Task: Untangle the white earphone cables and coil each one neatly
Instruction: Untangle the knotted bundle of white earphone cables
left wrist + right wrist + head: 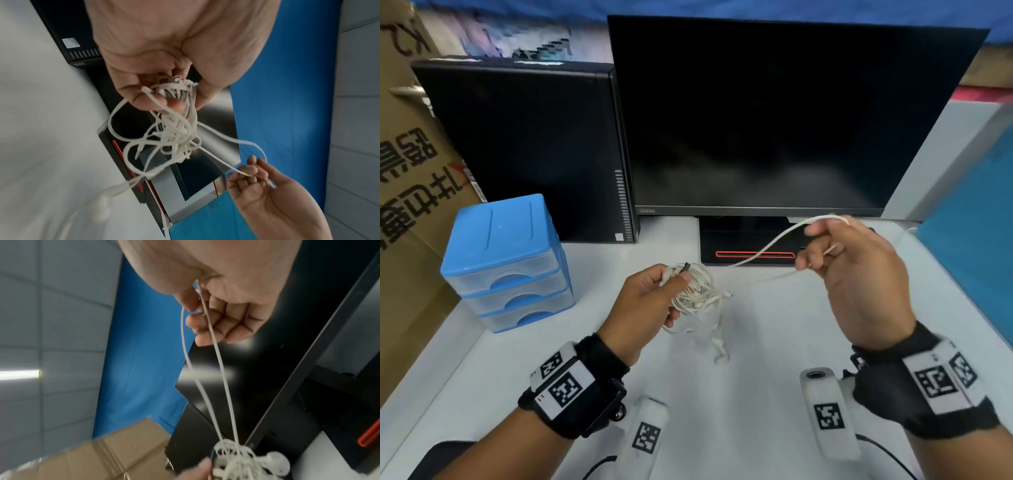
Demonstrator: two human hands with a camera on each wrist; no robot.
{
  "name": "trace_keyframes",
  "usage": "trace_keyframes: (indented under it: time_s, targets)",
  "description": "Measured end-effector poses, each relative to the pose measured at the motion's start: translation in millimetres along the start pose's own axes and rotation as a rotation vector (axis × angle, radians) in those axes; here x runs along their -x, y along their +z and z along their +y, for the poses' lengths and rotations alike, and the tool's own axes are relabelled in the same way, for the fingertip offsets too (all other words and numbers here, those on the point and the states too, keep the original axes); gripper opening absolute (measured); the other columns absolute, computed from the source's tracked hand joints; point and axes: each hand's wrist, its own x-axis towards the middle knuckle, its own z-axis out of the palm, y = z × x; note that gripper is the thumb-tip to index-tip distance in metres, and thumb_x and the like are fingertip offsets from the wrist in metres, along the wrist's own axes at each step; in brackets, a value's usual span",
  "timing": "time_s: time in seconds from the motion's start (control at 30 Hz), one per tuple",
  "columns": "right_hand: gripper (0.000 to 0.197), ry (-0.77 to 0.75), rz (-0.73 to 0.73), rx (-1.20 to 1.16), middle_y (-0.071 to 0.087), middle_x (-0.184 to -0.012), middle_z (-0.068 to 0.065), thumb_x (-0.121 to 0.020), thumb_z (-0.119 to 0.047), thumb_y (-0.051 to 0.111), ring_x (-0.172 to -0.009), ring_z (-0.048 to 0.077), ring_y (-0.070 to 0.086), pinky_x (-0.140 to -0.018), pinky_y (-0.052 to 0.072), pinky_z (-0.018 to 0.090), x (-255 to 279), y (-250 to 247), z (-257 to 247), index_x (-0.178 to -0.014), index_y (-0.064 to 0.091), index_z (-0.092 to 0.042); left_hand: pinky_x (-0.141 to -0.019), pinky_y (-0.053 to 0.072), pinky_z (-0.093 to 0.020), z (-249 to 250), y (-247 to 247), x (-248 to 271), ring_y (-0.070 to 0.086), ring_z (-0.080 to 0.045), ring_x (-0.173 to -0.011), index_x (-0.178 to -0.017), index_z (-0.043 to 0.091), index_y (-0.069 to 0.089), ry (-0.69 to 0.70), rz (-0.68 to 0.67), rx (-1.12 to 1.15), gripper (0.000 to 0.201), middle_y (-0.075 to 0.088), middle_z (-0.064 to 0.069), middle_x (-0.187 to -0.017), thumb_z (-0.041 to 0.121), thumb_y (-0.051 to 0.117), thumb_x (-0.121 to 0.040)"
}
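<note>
Wrist-band markers nearest, then my left hand (654,294) gripping the cable tangle (697,291) above the surface (774,329), my right hand (856,274) pinching a strand (767,246) running up-right from it; I am judging knot crossings hidden inside the left grip.

The earphone cables (698,291) are white, as is the table (774,325) under them. Toward its back left corner the small drawer unit (506,263) has a bright blue top and blue frame around clear, frosted drawers. Along the back edge, the computer tower (524,150) and monitor (774,113) are black; the monitor's base (753,246) carries a thin red-orange outlined slot. Both wristbands (578,387) are black with black-and-white square marker patterns.
</note>
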Motion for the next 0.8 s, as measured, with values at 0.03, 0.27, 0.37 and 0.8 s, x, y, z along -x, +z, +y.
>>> trace_keyframes:
  time_s: [0.03, 0.27, 0.37, 0.8]
  targets:
    - [0.025, 0.011, -0.014, -0.056, 0.043, -0.048, 0.002, -0.097, -0.006, 0.043, -0.049, 0.019, 0.051, -0.067, 0.044, 0.031, -3.0, -3.8, -2.7, -0.08, 0.06, -0.007, -0.051, 0.038, -0.026, 1.7, -3.2, -2.5, 0.045, -0.016, -0.053, -0.084, 0.005, 0.063, -0.002, 0.036, 0.029, 0.016, 0.059, -0.007, -0.07, 0.017, 0.06, -0.095]
    - [0.03, 0.063, -0.088, -0.253, 0.027, -0.04, 0.002, -0.088, -0.027, 0.048, -0.052, 0.026, 0.029, -0.071, 0.04, 0.037, -9.6, -20.6, -12.1, -0.079, 0.066, -0.005, -0.056, 0.038, -0.027, 24.5, -22.3, -11.1, 0.052, -0.016, -0.071, -0.079, 0.017, 0.066, 0.158, 0.153, 0.162, 0.021, 0.067, -0.004, -0.082, 0.012, 0.054, -0.097]
    - [0.046, 0.125, -0.163, -0.122, 0.031, -0.036, 0.006, -0.08, -0.05, 0.062, -0.044, 0.027, 0.046, -0.071, 0.052, 0.036, -11.5, -21.9, -10.7, -0.085, 0.074, -0.006, -0.058, 0.039, -0.027, 26.8, -25.0, -9.0, 0.052, -0.012, -0.069, -0.084, 0.014, 0.062, 0.261, 0.165, 0.056, 0.017, 0.068, 0.001, -0.08, 0.012, 0.052, -0.098]
    - [0.056, 0.14, 0.065, 0.21, 0.052, -0.052, 0.011, -0.102, -0.047, 0.035, -0.069, 0.033, 0.071, -0.066, 0.059, 0.042, -26.3, -29.7, 9.3, -0.079, 0.066, -0.008, -0.068, 0.044, -0.021, 23.2, -35.2, -12.3, 0.058, 0.0, -0.073, -0.09, 0.024, 0.061, 0.48, 0.21, -0.226, 0.013, 0.067, 0.012, -0.083, 0.019, 0.053, -0.1]
